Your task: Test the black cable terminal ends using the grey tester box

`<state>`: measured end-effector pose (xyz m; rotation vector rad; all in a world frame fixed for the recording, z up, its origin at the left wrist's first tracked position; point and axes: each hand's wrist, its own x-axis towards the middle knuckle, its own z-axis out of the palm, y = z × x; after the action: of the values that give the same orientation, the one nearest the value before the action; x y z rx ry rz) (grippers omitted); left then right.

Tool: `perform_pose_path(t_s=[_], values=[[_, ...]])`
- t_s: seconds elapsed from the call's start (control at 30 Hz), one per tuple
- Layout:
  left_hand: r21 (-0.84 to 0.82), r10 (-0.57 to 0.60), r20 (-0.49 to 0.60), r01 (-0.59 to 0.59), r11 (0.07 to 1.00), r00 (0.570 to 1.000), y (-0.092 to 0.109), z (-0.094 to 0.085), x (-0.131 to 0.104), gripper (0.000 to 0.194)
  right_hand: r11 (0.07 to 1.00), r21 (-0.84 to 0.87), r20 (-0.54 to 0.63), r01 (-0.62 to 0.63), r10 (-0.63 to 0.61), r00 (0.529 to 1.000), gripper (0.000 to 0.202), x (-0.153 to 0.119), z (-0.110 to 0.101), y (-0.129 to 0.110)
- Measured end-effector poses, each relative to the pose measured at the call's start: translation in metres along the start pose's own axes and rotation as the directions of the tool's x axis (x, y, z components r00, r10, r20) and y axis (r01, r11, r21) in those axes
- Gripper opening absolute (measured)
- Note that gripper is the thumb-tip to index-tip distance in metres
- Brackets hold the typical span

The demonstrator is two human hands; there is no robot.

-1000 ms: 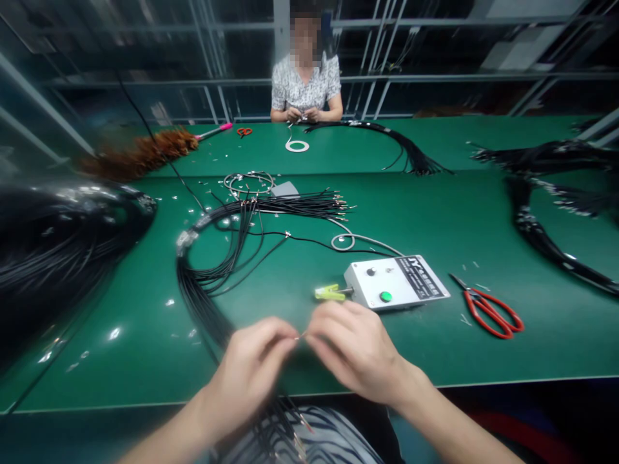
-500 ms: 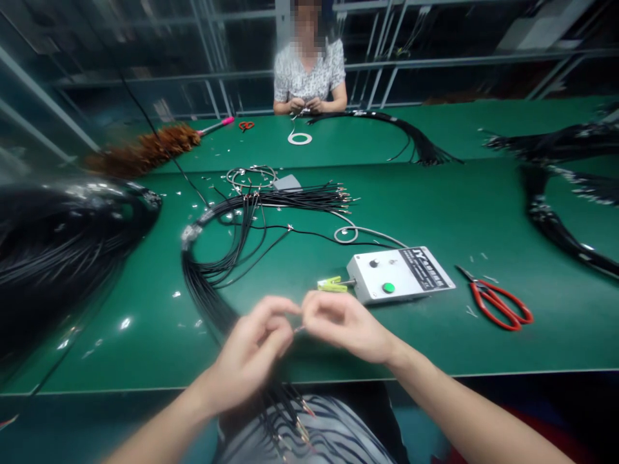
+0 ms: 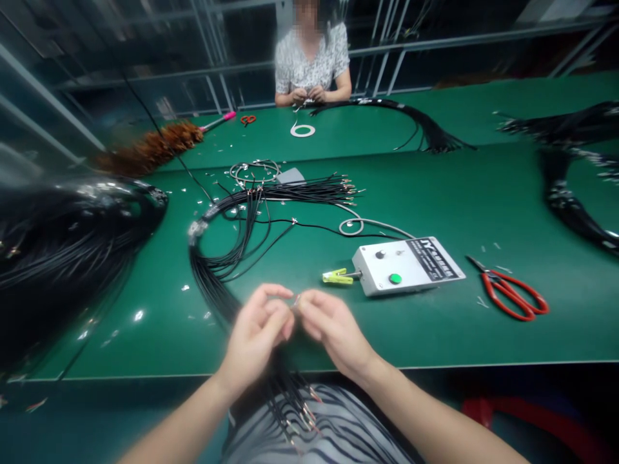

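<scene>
In the head view my left hand [image 3: 257, 332] and my right hand [image 3: 334, 327] meet over the front of the table. Both pinch a thin cable end [image 3: 296, 300], with fine reddish wire showing between the fingertips; most of it is hidden. Under my left hand runs a bundle of black cables [image 3: 206, 280], tied with clear wrap. Its near ends, with bare coloured wires, hang over the table edge onto my lap. Right of my hands sits a white control box [image 3: 411, 265] with a green button and a yellow-green clip [image 3: 338, 276] on its side.
Red-handled scissors [image 3: 515, 293] lie at the right. A large heap of black cables [image 3: 72, 258] covers the left side, and more bundles [image 3: 563, 193] lie far right. Across the table a person [image 3: 312, 67] works near a white tape roll [image 3: 302, 131] and a brown duster [image 3: 155, 147].
My right hand has turned, its fingers now pointing up toward the left fingertips, and reddish wire shows between them. The whole view has shifted slightly.
</scene>
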<state>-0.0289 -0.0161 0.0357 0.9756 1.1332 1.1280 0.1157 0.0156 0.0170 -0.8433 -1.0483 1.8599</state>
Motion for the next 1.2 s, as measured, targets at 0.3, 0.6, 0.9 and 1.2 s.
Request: perform_pose_path(t_s=[0.3,0.6,0.9,1.2], values=[[0.276,0.035,0.013,-0.038,0.96,0.999,0.004,0.0,-0.007,0.021,0.563,-0.677,0.306,0.474,-0.371,0.877,0.013,-0.003,-0.027,-0.041],[0.358,0.137,-0.058,-0.107,0.927,0.989,-0.004,0.019,-0.005,0.009,-0.302,-0.834,0.551,0.462,-0.465,0.693,0.021,-0.02,-0.017,-0.048],[0.057,-0.016,-0.009,0.016,0.998,1.0,-0.009,0.014,0.006,0.022,0.722,-0.638,-0.101,0.268,-0.424,0.9,0.016,-0.012,-0.016,0.004],[0.081,-0.046,-0.05,0.049,0.995,0.998,-0.023,0.023,0.021,0.021,0.739,-0.652,-0.087,0.169,-0.294,0.952,0.015,-0.012,-0.033,-0.006]])
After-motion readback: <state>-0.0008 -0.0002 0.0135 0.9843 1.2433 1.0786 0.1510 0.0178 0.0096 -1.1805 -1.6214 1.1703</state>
